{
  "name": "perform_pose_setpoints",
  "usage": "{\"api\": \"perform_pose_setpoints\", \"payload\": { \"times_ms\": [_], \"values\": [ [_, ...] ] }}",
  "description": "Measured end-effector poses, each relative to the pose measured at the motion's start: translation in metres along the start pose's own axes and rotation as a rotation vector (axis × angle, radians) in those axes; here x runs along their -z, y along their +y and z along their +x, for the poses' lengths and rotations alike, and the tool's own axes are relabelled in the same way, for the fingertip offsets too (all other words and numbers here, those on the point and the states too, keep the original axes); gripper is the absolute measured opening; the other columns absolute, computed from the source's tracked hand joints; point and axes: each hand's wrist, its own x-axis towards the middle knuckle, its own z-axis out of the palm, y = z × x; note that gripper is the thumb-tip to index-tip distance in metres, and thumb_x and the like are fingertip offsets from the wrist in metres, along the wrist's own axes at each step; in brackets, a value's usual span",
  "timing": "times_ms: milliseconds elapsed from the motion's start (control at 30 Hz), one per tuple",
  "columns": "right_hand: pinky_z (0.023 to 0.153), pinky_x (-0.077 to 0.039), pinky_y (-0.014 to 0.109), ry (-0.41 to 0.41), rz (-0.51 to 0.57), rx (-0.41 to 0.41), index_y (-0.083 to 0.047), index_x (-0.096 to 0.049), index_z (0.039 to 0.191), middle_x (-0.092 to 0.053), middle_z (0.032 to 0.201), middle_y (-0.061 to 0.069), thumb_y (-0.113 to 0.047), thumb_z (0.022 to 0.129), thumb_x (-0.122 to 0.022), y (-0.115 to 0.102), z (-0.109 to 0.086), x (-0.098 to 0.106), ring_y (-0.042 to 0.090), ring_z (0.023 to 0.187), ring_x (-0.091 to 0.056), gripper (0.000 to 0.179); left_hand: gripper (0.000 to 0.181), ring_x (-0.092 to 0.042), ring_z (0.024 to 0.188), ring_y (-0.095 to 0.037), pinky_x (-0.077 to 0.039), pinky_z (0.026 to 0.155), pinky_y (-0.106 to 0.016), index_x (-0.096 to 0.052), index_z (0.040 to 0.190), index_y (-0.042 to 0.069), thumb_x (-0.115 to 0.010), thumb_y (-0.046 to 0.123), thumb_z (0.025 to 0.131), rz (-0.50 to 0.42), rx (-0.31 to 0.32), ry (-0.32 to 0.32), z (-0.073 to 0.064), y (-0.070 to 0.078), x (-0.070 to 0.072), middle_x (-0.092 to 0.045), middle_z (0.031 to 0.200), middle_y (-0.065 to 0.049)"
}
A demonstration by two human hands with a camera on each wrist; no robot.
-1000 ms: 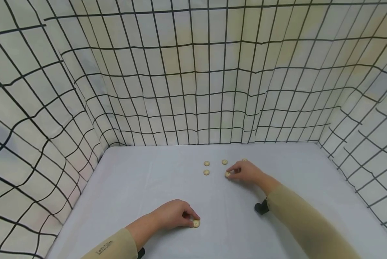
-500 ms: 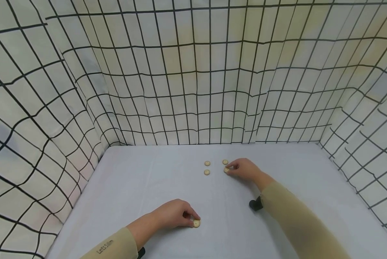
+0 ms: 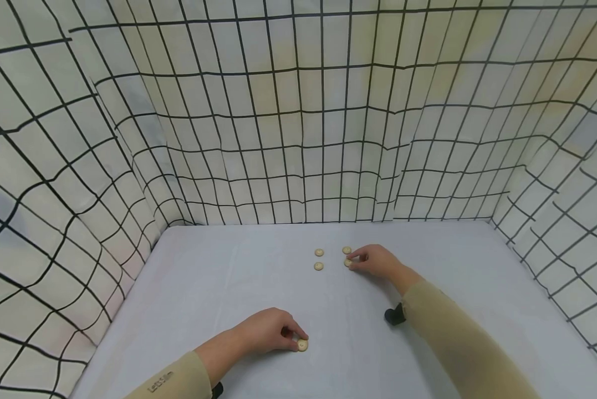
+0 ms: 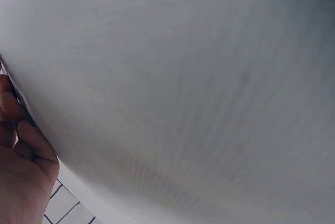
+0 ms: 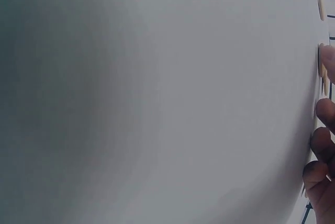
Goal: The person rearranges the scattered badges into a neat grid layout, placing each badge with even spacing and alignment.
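Note:
In the head view my left hand [image 3: 270,331] pinches the edge of a cream-coloured round button [image 3: 302,345] on the white tabletop, near the front. Farther back, my right hand [image 3: 375,260] has thumb and fingertip on another cream button [image 3: 348,262], which it partly covers. Just behind that one lies a third button [image 3: 346,250]. To its left, two more form a short column: a rear button [image 3: 319,252] and a front button [image 3: 319,266]. The left wrist view shows only curled fingers [image 4: 31,145] at its edge; in the right wrist view a fingertip touches a button [image 5: 321,60].
A white cloth [image 3: 218,277] covers the table. White walls with a black grid net [image 3: 278,138] enclose the back and both sides. A black wrist-camera mount [image 3: 395,315] hangs under the right sleeve, close to the table.
My right hand has shifted slightly left and back, sliding its button nearer the one behind. A button seen behind that hand earlier is now hidden. The left hand has stayed put.

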Motion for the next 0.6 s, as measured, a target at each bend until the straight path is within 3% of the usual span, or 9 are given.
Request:
{"api": "perform_pose_setpoints", "payload": {
  "times_ms": [267, 600],
  "values": [
    [0.078, -0.046, 0.037, 0.006, 0.042, -0.018, -0.023, -0.073, 0.122, -0.062, 0.101, 0.002, -0.033, 0.089, -0.075, 0.016, -0.009, 0.014, 0.021, 0.092, -0.053, 0.034, 0.020, -0.052, 0.073, 0.001, -0.044, 0.070, -0.021, -0.079, 0.104, 0.030, -0.079, 0.025, 0.085, -0.002, 0.013, 0.013, -0.002, -0.003, -0.001, -0.058, 0.078, 0.019],
    [0.070, -0.045, 0.034, 0.014, 0.001, -0.065, -0.020, -0.070, 0.126, -0.060, 0.099, 0.006, -0.037, 0.089, -0.074, 0.053, -0.018, 0.054, 0.023, 0.087, -0.052, 0.041, 0.019, -0.052, 0.073, 0.001, -0.044, 0.071, -0.022, -0.079, 0.104, 0.032, -0.079, 0.027, 0.085, 0.006, 0.013, 0.014, -0.001, -0.003, -0.001, -0.058, 0.079, 0.019]
  ]
}}
